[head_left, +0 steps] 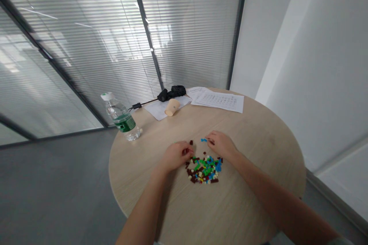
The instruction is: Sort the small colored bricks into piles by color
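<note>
A loose heap of tiny plastic building bricks (204, 169) in green, blue, dark red, cream and yellow lies on the round light wood table (138, 160). My left hand (176, 157) rests at the heap's upper left edge, fingers curled together. My right hand (221, 144) lies just above the heap, its fingertips drawn together beside a small blue brick (203, 140). A dark red brick (191, 142) sits apart between my hands. Neither hand shows clearly whether a brick is held between its fingers.
Toward the far edge of the table are a plastic water bottle (122, 120) lying on its side, a tipped beige paper cup (171, 107), printed papers (220, 101), and a black bundle (172, 92) with a cable. Glass walls with blinds stand behind.
</note>
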{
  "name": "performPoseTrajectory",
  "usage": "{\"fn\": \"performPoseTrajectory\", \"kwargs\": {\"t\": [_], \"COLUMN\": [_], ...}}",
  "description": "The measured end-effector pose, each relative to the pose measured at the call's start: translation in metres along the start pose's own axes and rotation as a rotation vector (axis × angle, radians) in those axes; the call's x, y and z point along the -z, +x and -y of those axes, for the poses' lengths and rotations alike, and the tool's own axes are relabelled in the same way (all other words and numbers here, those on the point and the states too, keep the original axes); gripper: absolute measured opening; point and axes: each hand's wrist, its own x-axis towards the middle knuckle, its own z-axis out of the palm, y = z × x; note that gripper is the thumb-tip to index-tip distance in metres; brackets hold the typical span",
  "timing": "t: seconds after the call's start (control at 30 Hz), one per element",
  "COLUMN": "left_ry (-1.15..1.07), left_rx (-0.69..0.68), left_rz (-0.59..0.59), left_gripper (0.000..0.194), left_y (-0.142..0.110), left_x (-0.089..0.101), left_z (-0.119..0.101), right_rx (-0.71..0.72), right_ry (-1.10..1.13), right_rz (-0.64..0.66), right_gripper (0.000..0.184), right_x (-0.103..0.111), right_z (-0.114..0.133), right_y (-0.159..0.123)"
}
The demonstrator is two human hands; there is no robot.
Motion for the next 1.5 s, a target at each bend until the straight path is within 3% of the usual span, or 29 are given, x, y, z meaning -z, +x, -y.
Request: {"fn": "performPoseTrajectory", "kwargs": {"t": [0.23, 0.43, 0.87, 1.03, 1.23, 1.37, 1.5], "left_ry": [0.024, 0.005, 0.001, -0.033, -0.218, -0.243, -0.243], "left_rx": [0.022, -0.048, -0.062, -0.078, -0.173, -0.216, -0.174], "left_rz": [0.027, 0.063, 0.052, -0.065, -0.299, -0.344, -0.352], "left_gripper": [0.025, 0.018, 0.015, 0.017, 0.016, 0.017, 0.013], "left_y": [-0.005, -0.004, -0.001, 0.001, 0.005, 0.008, 0.009], "left_x": [0.007, 0.007, 0.003, 0.001, -0.008, -0.016, -0.018], "left_z": [0.002, 0.001, 0.004, 0.003, -0.011, -0.015, -0.016], "right_rx": [0.043, 0.064, 0.056, -0.008, -0.090, -0.171, -0.218], "right_ry": [0.037, 0.088, 0.248, 0.342, 0.718, 0.865, 0.964], "right_rz": [0.004, 0.007, -0.040, -0.038, 0.088, 0.127, 0.123], "right_gripper": [0.025, 0.032, 0.023, 0.023, 0.029, 0.026, 0.021], "right_x": [-0.003, -0.003, 0.005, 0.006, -0.002, -0.003, -0.002], "right_z": [-0.001, -0.002, 0.005, 0.011, 0.020, 0.024, 0.023], "right_y": [-0.001, -0.002, -0.010, -0.012, -0.014, -0.014, -0.013]}}
